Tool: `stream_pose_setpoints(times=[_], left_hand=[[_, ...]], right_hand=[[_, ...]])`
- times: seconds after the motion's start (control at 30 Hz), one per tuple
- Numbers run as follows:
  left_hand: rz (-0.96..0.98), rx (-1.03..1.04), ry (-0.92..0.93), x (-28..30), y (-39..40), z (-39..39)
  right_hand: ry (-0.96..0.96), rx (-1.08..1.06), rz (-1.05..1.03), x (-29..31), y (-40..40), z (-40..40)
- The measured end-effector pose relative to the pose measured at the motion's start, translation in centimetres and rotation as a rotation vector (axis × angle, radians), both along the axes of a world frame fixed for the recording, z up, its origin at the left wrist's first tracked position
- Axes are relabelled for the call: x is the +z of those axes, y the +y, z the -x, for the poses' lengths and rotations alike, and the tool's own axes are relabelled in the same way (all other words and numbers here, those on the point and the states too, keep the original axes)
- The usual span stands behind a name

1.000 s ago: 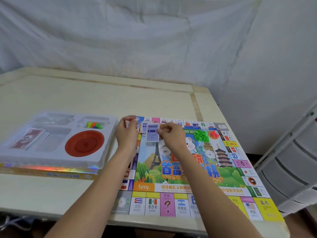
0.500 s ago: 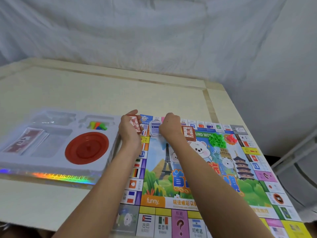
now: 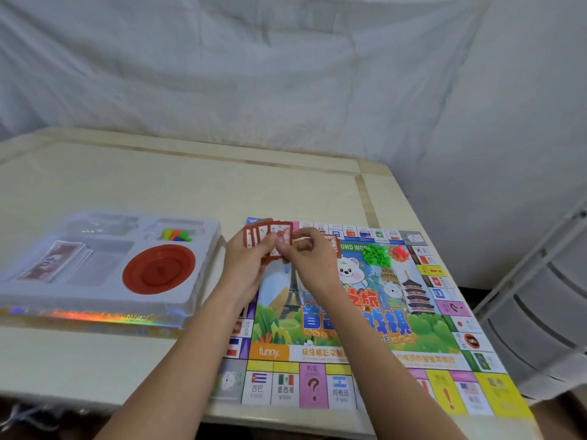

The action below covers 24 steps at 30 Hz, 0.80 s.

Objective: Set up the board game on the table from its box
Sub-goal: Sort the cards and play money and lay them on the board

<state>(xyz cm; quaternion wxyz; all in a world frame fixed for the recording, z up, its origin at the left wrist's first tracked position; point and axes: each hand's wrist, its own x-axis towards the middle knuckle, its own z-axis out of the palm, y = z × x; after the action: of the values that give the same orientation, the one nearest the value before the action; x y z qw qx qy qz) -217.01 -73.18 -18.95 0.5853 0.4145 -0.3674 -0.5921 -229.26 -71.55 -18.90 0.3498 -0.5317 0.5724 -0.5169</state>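
both hands lifted, left hand (image 3: 246,265) and right hand (image 3: 306,258) gripping fanned red cards (image 3: 270,238), faces blurred.

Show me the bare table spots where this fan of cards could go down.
Free: the wide table strip beyond the box tray and the game board, and the patch nearer than the tray, left of the board. Crowded: the board's far edge, where the left hand and right hand hold the red cards beside the green houses.

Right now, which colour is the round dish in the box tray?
The round dish is red, shown best in the head view.
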Motion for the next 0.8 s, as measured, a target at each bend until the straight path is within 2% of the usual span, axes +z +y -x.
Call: stream_pose_setpoints(times=[0.1,0.2,0.4,0.57,0.6,0.67,0.73,0.8], left_hand=[[-0.069,-0.126,0.152,0.3,2.2,0.8],[-0.049,-0.197,0.08,0.0,3.8,1.3],[-0.011,-0.252,0.116,-0.2,5.8,3.3],[-0.078,-0.358,0.205,0.3,6.2,4.9],[-0.066,-0.373,0.161,0.4,6.4,5.1],[0.008,-0.315,-0.055,0.2,6.3,5.2],[0.133,-0.131,-0.31,-0.1,5.7,5.1],[0.208,0.016,-0.471,-0.8,5.0,4.7]], right_hand=[[-0.068,-0.075,-0.021,-0.3,2.2,1.5],[-0.081,-0.141,-0.051,-0.7,3.8,2.7],[-0.161,-0.044,-0.086,-0.6,6.4,3.8],[-0.232,0.05,-0.085,-0.2,7.4,3.9],[-0.234,0.045,-0.083,0.0,7.6,4.1],[-0.184,-0.024,-0.056,0.0,7.6,4.6],[-0.068,-0.113,-0.009,-0.3,7.4,5.3],[0.061,-0.146,0.015,-0.7,7.1,5.7]])
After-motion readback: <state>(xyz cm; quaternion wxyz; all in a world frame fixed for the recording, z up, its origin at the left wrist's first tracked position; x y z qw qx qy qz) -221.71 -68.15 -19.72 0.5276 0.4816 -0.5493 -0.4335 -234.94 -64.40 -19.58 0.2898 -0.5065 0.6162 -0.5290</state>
